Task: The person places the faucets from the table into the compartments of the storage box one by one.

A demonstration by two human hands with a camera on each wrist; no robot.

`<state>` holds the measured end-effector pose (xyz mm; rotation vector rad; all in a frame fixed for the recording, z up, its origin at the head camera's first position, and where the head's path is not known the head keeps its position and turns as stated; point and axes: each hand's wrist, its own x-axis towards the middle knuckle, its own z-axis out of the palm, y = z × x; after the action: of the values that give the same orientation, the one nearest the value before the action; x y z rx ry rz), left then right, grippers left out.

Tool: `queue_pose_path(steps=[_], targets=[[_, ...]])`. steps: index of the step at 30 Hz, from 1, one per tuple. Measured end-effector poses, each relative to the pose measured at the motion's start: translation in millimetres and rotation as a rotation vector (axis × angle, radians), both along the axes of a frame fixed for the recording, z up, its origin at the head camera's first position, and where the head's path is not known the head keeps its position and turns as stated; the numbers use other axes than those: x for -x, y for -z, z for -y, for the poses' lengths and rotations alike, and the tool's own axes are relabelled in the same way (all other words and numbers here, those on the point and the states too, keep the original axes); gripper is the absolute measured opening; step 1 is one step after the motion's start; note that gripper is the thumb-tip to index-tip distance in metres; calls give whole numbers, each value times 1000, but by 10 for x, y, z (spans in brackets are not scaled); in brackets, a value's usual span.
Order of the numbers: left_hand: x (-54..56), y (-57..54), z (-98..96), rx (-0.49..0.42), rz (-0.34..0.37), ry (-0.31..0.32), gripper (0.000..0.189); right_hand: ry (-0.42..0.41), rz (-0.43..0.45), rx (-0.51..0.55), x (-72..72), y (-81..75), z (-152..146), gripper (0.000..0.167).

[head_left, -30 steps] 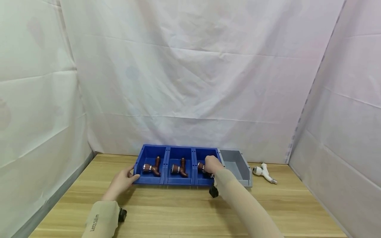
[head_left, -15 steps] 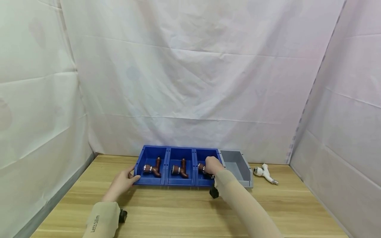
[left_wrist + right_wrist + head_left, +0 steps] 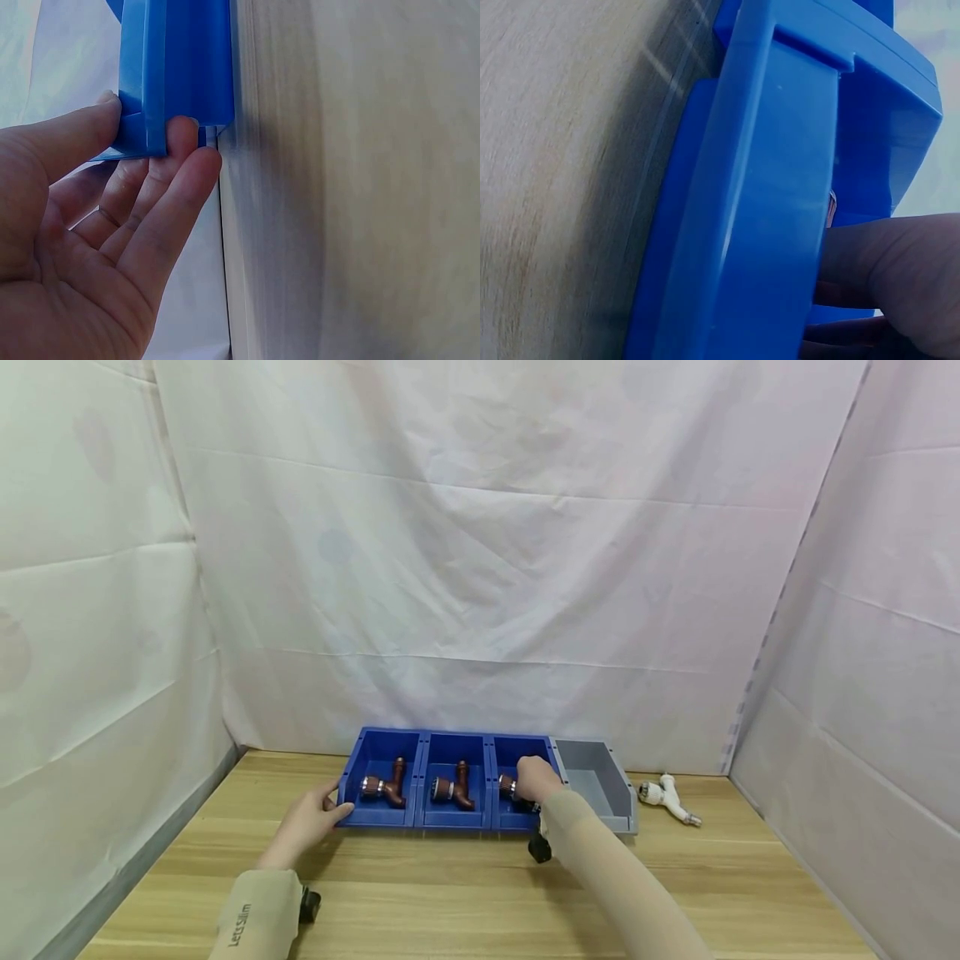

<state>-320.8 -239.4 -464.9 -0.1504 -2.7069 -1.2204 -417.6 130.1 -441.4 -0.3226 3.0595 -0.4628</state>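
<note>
My left hand point(image 3: 307, 818) grips the front left corner of the leftmost blue bin point(image 3: 375, 817). In the left wrist view the thumb lies on one side of its wall and the fingers on the other. My right hand point(image 3: 537, 778) reaches down into the third blue bin point(image 3: 517, 745) and holds a brown tap point(image 3: 507, 787), whose ribbed knob shows left of the hand. In the right wrist view the bin's front wall point(image 3: 780, 187) hides the fingertips. Two more brown taps lie in bins to the left, one tap point(image 3: 390, 787) in the first and another tap point(image 3: 456, 788) in the second.
A grey bin point(image 3: 592, 777) is joined to the right end of the blue row. To its right a white tap point(image 3: 669, 798) lies on the wooden table point(image 3: 420, 893). White cloth point(image 3: 465, 568) hangs behind and at both sides.
Both hands stay where they were, the left at the bin corner and the right in the third bin. The whole view has shifted very slightly.
</note>
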Motion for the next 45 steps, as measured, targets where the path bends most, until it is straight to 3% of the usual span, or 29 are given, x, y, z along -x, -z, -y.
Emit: queue_pose_path(steps=[18, 26, 32, 45], targets=[[24, 2, -4, -5, 25, 4, 60, 18, -14, 11, 9, 43, 7, 13], [-27, 33, 33, 4, 59, -6, 61, -7, -9, 20, -20, 104, 28, 12], [11, 11, 26, 16, 35, 3, 62, 10, -36, 18, -23, 50, 32, 12], [-8, -17, 11, 12, 62, 2, 62, 21, -21, 5, -47, 47, 33, 20]])
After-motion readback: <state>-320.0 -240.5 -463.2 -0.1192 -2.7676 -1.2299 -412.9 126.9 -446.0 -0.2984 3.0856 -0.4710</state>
